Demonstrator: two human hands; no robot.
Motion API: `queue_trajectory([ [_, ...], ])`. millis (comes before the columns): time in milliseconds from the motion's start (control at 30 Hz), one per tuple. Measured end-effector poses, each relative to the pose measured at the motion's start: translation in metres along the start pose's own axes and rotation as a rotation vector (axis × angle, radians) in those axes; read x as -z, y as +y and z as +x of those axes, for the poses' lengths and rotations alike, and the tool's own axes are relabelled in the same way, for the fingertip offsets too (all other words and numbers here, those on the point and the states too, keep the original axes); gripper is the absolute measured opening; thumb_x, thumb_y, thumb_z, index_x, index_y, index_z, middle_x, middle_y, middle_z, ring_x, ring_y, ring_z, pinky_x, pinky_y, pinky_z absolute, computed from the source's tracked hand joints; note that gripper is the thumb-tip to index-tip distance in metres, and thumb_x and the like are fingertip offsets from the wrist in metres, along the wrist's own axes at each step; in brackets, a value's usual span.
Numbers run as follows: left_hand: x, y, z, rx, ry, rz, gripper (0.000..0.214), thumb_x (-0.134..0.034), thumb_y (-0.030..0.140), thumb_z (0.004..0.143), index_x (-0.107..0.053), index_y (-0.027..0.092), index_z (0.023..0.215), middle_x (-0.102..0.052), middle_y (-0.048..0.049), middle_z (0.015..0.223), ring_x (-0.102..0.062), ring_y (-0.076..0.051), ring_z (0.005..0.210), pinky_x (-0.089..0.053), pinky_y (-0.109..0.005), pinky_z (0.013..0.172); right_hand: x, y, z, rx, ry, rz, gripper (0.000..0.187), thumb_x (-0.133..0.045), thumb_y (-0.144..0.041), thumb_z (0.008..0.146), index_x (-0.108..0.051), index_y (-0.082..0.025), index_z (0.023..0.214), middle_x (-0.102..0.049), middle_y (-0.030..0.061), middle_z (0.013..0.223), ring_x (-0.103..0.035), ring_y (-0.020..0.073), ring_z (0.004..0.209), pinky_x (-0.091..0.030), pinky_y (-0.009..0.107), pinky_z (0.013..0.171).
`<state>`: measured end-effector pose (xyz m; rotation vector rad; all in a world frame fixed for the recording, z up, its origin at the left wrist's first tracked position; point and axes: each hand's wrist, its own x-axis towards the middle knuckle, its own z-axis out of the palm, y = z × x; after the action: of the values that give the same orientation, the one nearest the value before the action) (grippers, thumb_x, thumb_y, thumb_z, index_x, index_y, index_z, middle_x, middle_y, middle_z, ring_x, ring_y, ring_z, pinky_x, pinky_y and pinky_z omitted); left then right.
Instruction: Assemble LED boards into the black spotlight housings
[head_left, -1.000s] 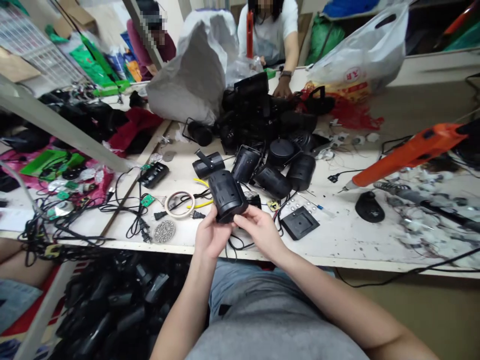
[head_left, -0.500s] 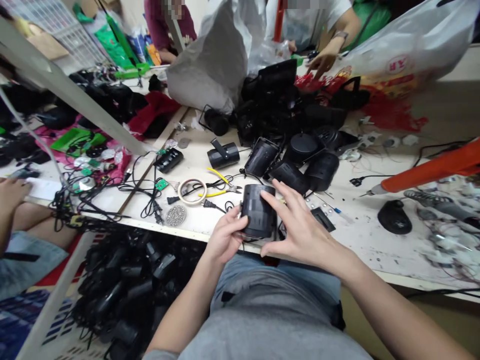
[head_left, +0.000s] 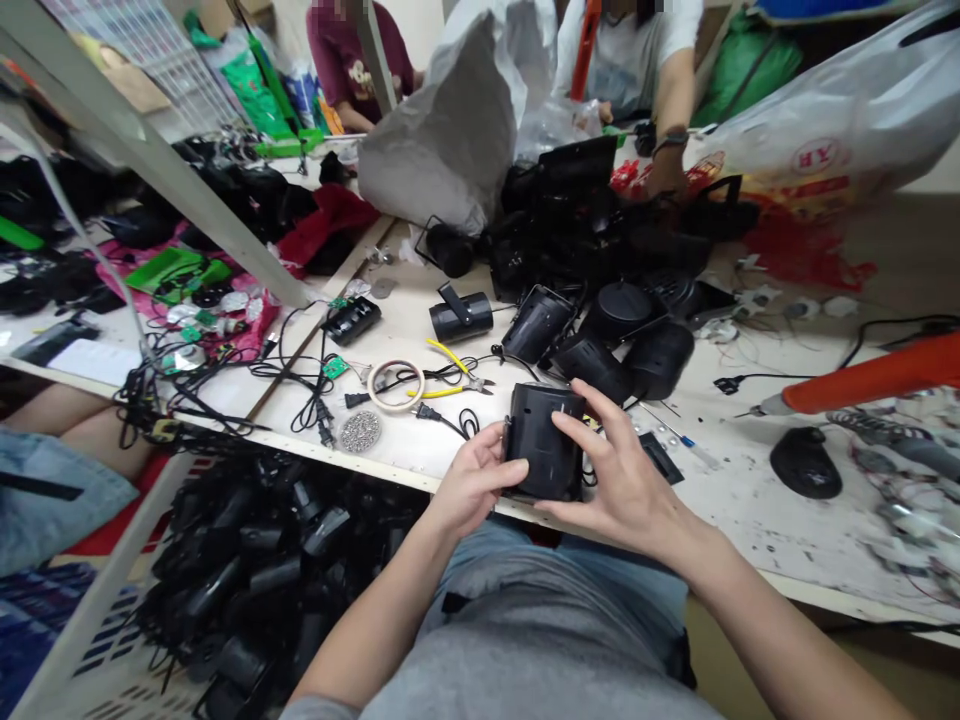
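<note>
At the table's front edge I hold a black rounded plastic housing, with slots in its side. My left hand grips its left side, thumb across the front and fingers behind. From the right, my right hand spans it, fingertips at the upper right and thumb by the bottom edge. Just behind it lie yellow-handled cutters, a roll of tape and a plug cable. Similar black housings are piled beyond my hands.
A large orange-handled tool reaches in from the right, near a black curved piece. Below the table at left, a white crate holds many black housings. Bags and two people are across the table; a slanted post stands left.
The housing has turned in my hands and shows a different side. Across the table, a person's arm has reached lower into the pile. The whole view has shifted slightly.
</note>
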<state>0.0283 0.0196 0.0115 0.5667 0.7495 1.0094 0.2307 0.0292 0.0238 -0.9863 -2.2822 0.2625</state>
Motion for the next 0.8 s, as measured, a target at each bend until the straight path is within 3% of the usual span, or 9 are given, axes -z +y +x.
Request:
queue_trajectory([
  [167, 0.013, 0.004, -0.004, -0.024, -0.035, 0.093, 0.05, -0.09, 0.04, 0.07, -0.074, 0.014, 0.11, -0.075, -0.0092, 0.095, -0.07, -0.018, 0.083, -0.055, -0.027, 0.076, 0.005, 0.006, -0.004, -0.014, 0.034, -0.005, 0.092, -0.076, -0.048, 0.081, -0.026, -0.029, 0.156, -0.03, 0.0213, 0.157, -0.038, 0.0413, 0.145, -0.048, 0.066, 0.107],
  [367, 0.025, 0.017, 0.002, -0.016, -0.018, 0.155, 0.065, -0.089, 0.04, 0.071, -0.067, 0.019, 0.128, -0.073, -0.0087, 0.097, -0.07, -0.018, 0.085, -0.055, -0.03, 0.08, 0.009, 0.012, -0.004, -0.088, -0.007, 0.034, 0.097, -0.08, -0.053, 0.076, -0.029, -0.029, 0.155, -0.032, 0.0204, 0.157, -0.039, 0.0422, 0.144, -0.045, 0.068, 0.108],
  [467, 0.018, 0.035, 0.016, 0.042, -0.062, 0.193, 0.072, -0.09, 0.039, 0.069, -0.062, 0.023, 0.134, -0.073, -0.0049, 0.093, -0.069, -0.016, 0.08, -0.053, -0.028, 0.076, 0.018, 0.008, 0.01, -0.006, -0.13, 0.104, 0.089, -0.077, -0.047, 0.08, -0.03, -0.031, 0.154, -0.03, 0.0174, 0.159, -0.038, 0.0385, 0.147, -0.046, 0.064, 0.11],
  [533, 0.01, 0.051, 0.028, 0.019, -0.121, 0.239, 0.071, -0.094, 0.031, 0.062, -0.066, 0.021, 0.126, -0.073, -0.0044, 0.093, -0.069, -0.016, 0.08, -0.054, -0.029, 0.078, 0.028, 0.008, 0.025, 0.096, -0.178, 0.106, 0.083, -0.075, -0.043, 0.084, -0.031, -0.034, 0.154, -0.025, 0.0145, 0.164, -0.033, 0.0372, 0.15, -0.045, 0.063, 0.113],
  [633, -0.005, 0.07, 0.04, -0.264, -0.056, 0.239, 0.054, -0.096, 0.025, 0.056, -0.07, 0.019, 0.103, -0.073, -0.0031, 0.095, -0.07, -0.017, 0.088, -0.054, -0.029, 0.086, 0.04, 0.014, 0.045, 0.05, -0.035, 0.07, 0.075, -0.072, -0.039, 0.087, -0.036, -0.037, 0.152, -0.026, 0.0107, 0.165, -0.031, 0.038, 0.152, -0.04, 0.065, 0.117],
  [733, -0.019, 0.068, 0.04, -0.583, 0.142, 0.194, 0.049, -0.097, 0.026, 0.053, -0.064, 0.019, 0.089, -0.071, 0.0017, 0.088, -0.068, -0.013, 0.083, -0.054, -0.027, 0.086, 0.039, 0.018, 0.048, -0.255, 0.123, 0.23, 0.078, -0.075, -0.046, 0.083, -0.039, -0.035, 0.151, -0.038, 0.0127, 0.158, -0.046, 0.0369, 0.142, -0.049, 0.062, 0.11],
  [800, -0.026, 0.051, 0.035, -0.652, 0.268, 0.147, 0.05, -0.097, 0.028, 0.053, -0.061, 0.019, 0.087, -0.07, 0.0025, 0.086, -0.067, -0.012, 0.081, -0.054, -0.027, 0.086, 0.028, 0.015, 0.044, -0.456, 0.119, 0.443, 0.08, -0.072, -0.056, 0.083, -0.038, -0.032, 0.151, -0.048, 0.0147, 0.148, -0.06, 0.0336, 0.127, -0.058, 0.057, 0.099],
])
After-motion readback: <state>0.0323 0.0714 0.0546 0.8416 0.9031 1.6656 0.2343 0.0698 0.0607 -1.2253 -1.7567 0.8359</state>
